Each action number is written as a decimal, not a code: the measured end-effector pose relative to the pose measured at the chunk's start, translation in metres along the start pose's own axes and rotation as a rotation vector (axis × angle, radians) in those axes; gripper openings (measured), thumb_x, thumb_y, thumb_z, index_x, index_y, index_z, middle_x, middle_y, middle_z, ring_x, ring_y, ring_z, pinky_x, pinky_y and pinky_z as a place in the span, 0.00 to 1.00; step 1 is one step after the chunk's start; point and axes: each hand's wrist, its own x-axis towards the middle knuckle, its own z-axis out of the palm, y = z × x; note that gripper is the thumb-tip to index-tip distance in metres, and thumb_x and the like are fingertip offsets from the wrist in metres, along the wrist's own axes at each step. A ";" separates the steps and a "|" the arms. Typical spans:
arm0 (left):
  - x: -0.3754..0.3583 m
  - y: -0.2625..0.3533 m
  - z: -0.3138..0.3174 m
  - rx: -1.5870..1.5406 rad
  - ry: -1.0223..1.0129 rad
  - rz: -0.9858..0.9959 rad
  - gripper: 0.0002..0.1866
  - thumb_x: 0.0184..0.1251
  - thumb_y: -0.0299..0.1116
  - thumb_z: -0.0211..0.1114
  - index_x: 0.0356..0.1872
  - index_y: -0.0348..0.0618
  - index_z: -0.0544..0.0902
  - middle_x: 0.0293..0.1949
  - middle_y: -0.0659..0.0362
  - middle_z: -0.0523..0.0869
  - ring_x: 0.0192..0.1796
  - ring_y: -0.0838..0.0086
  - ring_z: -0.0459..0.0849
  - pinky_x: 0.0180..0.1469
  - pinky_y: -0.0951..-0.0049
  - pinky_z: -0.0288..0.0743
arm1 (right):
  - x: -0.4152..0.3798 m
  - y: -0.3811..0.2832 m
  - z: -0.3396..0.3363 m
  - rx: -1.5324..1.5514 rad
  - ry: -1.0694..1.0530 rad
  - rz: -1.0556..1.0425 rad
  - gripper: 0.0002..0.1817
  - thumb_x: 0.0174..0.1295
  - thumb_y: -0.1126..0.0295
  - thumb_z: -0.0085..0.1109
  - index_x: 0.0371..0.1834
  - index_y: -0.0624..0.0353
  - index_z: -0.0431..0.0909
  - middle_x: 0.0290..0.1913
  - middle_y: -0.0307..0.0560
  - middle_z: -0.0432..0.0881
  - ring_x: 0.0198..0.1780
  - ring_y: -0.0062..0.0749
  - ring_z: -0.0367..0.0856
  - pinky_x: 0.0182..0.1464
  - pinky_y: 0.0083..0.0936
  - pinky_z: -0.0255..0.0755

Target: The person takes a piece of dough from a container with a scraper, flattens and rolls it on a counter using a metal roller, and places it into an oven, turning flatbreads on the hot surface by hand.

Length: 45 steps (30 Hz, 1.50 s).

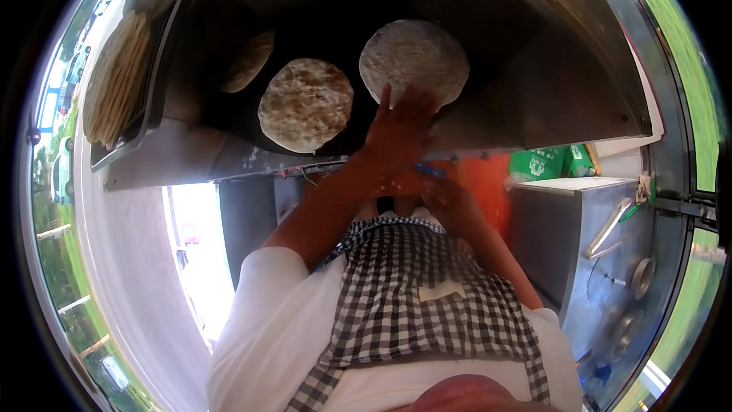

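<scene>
My left hand [398,131] lies flat with fingers apart on the near edge of a pale round flatbread [415,57] on the dark griddle [320,23]. A browner, speckled flatbread [306,104] lies just left of it, and a third one [248,61] sits farther left in shadow. My right hand [451,200] is curled close to my checked apron [419,297], beside a small blue thing [431,171]. I cannot make out whether that hand grips it.
A stack of cooked flatbreads [114,80] rests in a tray left of the griddle. A steel hood [564,53] slopes over the griddle's right side. A steel counter [579,259] with tongs [608,227] stands at the right, green bags [545,162] behind it.
</scene>
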 end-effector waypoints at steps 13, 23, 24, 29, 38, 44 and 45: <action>0.032 0.009 -0.001 -0.004 -0.051 0.003 0.43 0.78 0.64 0.57 0.86 0.51 0.62 0.87 0.54 0.59 0.89 0.53 0.53 0.85 0.29 0.39 | -0.009 -0.002 0.005 -0.040 -0.011 0.038 0.17 0.70 0.62 0.66 0.57 0.57 0.86 0.55 0.60 0.88 0.54 0.59 0.89 0.53 0.46 0.83; 0.006 -0.059 -0.020 0.093 -0.137 -0.306 0.47 0.80 0.67 0.52 0.86 0.40 0.59 0.86 0.47 0.59 0.89 0.53 0.53 0.86 0.31 0.36 | -0.009 -0.007 0.008 -0.003 0.038 0.100 0.17 0.70 0.62 0.66 0.57 0.59 0.86 0.54 0.60 0.88 0.53 0.58 0.89 0.52 0.46 0.83; 0.005 -0.065 -0.021 0.125 -0.164 -0.333 0.48 0.81 0.68 0.49 0.86 0.39 0.57 0.87 0.48 0.57 0.89 0.54 0.52 0.86 0.31 0.34 | -0.007 -0.007 0.009 -0.003 0.033 0.092 0.17 0.70 0.61 0.66 0.57 0.59 0.86 0.54 0.60 0.88 0.53 0.58 0.89 0.52 0.46 0.83; 0.005 -0.082 -0.016 0.132 0.032 -0.292 0.48 0.80 0.68 0.53 0.85 0.38 0.59 0.84 0.44 0.63 0.86 0.47 0.59 0.84 0.27 0.40 | -0.001 -0.018 0.008 -0.016 0.009 0.061 0.16 0.70 0.62 0.67 0.55 0.59 0.87 0.53 0.60 0.89 0.53 0.59 0.89 0.53 0.46 0.83; 0.011 -0.077 -0.039 0.101 -0.002 -0.340 0.45 0.78 0.63 0.60 0.84 0.45 0.62 0.85 0.49 0.64 0.86 0.49 0.60 0.83 0.27 0.43 | 0.004 -0.020 0.010 -0.056 -0.004 0.017 0.16 0.71 0.62 0.66 0.57 0.58 0.86 0.57 0.58 0.88 0.53 0.59 0.89 0.52 0.46 0.83; -0.026 -0.096 -0.054 0.021 0.116 -0.444 0.40 0.76 0.57 0.64 0.81 0.43 0.69 0.83 0.49 0.68 0.85 0.53 0.63 0.85 0.31 0.45 | -0.001 -0.005 0.010 0.007 0.022 0.016 0.14 0.72 0.64 0.65 0.55 0.59 0.86 0.53 0.61 0.88 0.52 0.60 0.88 0.51 0.46 0.82; -0.038 -0.104 -0.052 0.038 0.124 -0.462 0.40 0.76 0.56 0.64 0.81 0.43 0.70 0.83 0.49 0.68 0.85 0.52 0.63 0.85 0.32 0.44 | -0.001 -0.004 0.010 0.002 0.025 0.019 0.14 0.72 0.64 0.65 0.54 0.60 0.86 0.52 0.61 0.88 0.52 0.60 0.88 0.51 0.46 0.82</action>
